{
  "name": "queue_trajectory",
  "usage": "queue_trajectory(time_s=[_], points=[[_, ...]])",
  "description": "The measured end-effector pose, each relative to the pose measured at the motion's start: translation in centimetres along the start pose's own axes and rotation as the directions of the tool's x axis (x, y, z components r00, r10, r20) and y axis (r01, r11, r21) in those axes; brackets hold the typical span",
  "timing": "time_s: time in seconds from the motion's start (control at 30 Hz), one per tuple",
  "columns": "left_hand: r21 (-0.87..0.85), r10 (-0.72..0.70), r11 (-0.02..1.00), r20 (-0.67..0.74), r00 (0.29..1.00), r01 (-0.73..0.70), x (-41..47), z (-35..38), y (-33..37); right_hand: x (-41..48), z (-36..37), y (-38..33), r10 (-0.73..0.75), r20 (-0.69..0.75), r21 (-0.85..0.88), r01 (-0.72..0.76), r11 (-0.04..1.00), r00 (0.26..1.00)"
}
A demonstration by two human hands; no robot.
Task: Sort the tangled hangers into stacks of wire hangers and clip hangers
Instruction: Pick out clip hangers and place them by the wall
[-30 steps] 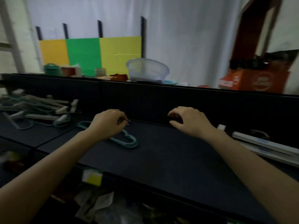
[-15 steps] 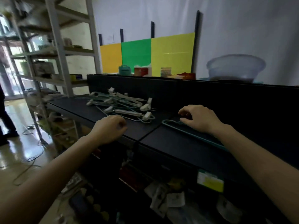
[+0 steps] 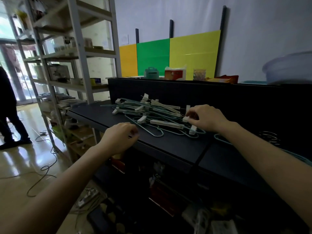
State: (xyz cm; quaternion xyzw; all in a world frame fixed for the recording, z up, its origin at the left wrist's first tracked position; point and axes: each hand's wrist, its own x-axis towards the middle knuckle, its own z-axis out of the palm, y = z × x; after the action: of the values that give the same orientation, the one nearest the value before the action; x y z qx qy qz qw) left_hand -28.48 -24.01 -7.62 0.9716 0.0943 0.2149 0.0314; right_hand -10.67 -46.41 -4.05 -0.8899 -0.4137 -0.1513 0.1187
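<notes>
Tangled heap of teal wire hangers and white plastic clip hangers (image 3: pixel 152 114): centre of the frame, on the black tabletop (image 3: pixel 170 146), close against the dark back panel. Right hand (image 3: pixel 205 118) at the heap's right edge, thumb and forefinger pinched on a small white clip (image 3: pixel 185 119) of one clip hanger, other fingers curled loosely. Left hand (image 3: pixel 120 137) at lower centre-left, over the table's front edge, just short of the heap; fingers curled into a loose fist, apparently holding nothing, though the palm side is hidden. A single teal wire hanger (image 3: pixel 219 138) partly visible at right, beneath the right forearm, apart from the heap. Metal shelving (image 3: pixel 76 53) in the upper left.

Step in hand, by the look of it: picking one clip hanger out of the tangle. Most of the sorting still ahead. Next move likely calls for a slow lift and a wiggle to free the bar from crossing wires, with the left hand pressing the heap down so nothing drags along.
</notes>
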Motion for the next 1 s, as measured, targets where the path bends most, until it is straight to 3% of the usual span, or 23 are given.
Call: queue_trajectory(time_s=[0.3, 0.67, 0.9, 1.0], points=[[-0.017, 0.054, 0.998, -0.026, 0.998, -0.054, 8.8, 1.9, -7.6, 10.4, 3.7, 0.5, 0.083, -0.018, -0.004, -0.083, 0.997, 0.996], [-0.113, 0.15, 0.98, -0.108, 0.983, -0.162, 18.1, 4.0, -16.1, 20.4, 6.9, 2.7, 0.236, 0.089, 0.021, -0.238, 0.971, 0.968], [-0.173, 0.177, 0.965, -0.137, 0.975, -0.199, 23.4, 5.3, -20.2, 24.1, 9.6, 3.8, 0.231, 0.272, 0.03, -0.248, 0.968, 0.934], [-0.199, 0.212, 0.952, -0.128, 0.969, -0.234, 25.9, 5.8, -21.8, 25.4, 10.5, 3.9, 0.265, 0.407, 0.011, -0.294, 0.956, 0.874]])
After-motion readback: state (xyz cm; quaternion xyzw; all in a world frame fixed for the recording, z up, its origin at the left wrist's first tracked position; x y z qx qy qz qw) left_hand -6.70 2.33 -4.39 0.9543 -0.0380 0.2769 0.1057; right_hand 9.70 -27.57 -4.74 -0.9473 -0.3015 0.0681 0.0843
